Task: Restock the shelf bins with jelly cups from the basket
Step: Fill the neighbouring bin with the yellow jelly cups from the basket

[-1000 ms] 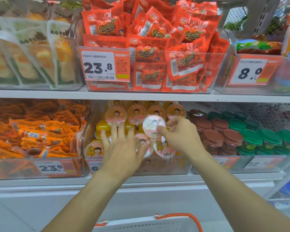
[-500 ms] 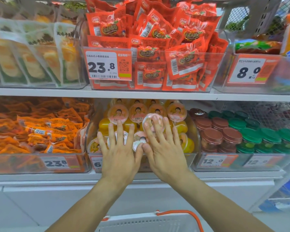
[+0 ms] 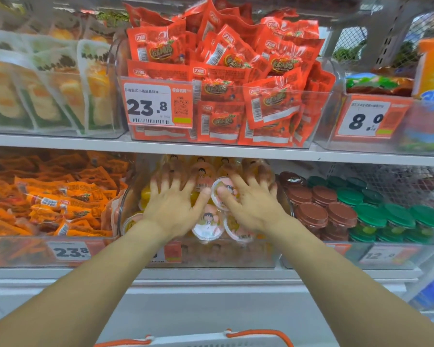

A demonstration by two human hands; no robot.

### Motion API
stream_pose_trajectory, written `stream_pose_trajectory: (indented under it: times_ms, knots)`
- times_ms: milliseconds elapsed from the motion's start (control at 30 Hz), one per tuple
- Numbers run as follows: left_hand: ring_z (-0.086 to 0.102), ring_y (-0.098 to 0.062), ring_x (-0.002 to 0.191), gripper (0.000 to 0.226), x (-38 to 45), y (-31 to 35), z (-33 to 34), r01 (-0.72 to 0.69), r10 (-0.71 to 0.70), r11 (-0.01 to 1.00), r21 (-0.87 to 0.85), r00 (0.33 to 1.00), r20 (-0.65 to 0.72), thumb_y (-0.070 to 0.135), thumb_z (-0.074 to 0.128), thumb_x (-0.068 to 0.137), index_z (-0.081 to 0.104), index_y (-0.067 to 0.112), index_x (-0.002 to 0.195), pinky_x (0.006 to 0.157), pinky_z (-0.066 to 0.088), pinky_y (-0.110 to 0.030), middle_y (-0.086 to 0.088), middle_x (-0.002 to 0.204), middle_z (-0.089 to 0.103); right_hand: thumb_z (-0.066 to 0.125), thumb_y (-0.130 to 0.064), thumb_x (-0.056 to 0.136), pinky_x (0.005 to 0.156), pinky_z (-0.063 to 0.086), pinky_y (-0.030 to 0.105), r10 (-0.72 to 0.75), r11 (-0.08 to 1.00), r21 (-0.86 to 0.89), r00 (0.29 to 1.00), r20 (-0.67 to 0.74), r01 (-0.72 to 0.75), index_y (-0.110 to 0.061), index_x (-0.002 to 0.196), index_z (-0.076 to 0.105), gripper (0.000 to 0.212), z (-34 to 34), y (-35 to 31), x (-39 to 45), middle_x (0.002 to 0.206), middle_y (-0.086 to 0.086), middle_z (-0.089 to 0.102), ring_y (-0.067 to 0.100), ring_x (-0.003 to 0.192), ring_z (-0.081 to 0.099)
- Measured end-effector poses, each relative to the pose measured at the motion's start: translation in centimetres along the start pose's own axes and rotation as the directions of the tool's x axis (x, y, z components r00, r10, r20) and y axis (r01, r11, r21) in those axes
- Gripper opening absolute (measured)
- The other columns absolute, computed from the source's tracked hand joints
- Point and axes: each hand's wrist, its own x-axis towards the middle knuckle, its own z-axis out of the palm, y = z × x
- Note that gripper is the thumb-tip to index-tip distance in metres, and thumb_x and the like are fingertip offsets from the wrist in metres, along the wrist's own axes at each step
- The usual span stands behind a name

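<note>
A clear bin (image 3: pixel 236 256) on the lower shelf holds several yellow jelly cups with cartoon lids, such as one pink-lidded jelly cup (image 3: pixel 207 225) near the front. My left hand (image 3: pixel 173 206) lies flat on the cups at the bin's left, fingers spread and blurred. My right hand (image 3: pixel 251 205) presses flat on the cups at the right, its thumb beside a tilted cup (image 3: pixel 221 190). Neither hand grips a cup. At the bottom edge shows the white basket (image 3: pixel 198 340) with orange handles; its contents are out of view.
Left of the jelly bin lies a bin of orange snack packets (image 3: pixel 50 204). To the right stand brown-lidded cups (image 3: pixel 321 209) and green-lidded cups (image 3: pixel 391 216). The upper shelf (image 3: pixel 211 149) carries a bin of red packets (image 3: pixel 221 78) just above my hands.
Both hands have slid deeper into the jelly bin and spread apart. The right hand let go of the cup it pinched a second ago and now lies flat.
</note>
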Motion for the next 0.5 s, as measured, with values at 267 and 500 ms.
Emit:
stream_pose_trajectory:
  times_ms: [267,500]
  knots:
    - [0.006,-0.034,0.151,0.077,-0.7,0.2,-0.8,0.018,-0.019,1.000,-0.026,0.998,-0.059,0.064,-0.004,0.091,0.020,0.030,0.156,0.121,-0.003,-0.057,-0.014,0.163,0.017,0.005,-0.077,0.088,0.117,0.002,0.065,0.006,0.999,-0.041,0.999,-0.048,-0.008,-0.046,0.152,0.009,0.071,-0.6,-0.1,-0.8,0.166,0.003,0.007,0.039,0.150,0.000]
    - [0.014,-0.040,0.150,0.067,-7.4,-0.4,0.8,0.060,-0.034,0.993,0.103,0.972,-0.233,0.055,0.015,0.099,0.030,0.023,0.155,0.118,0.008,-0.064,-0.016,0.162,0.024,0.023,-0.055,0.102,0.123,0.005,0.050,-0.202,0.979,-0.084,0.930,-0.308,0.185,-0.036,0.158,0.006,0.062,2.4,0.1,-9.5,0.167,-0.002,-0.004,0.021,0.153,-0.011]
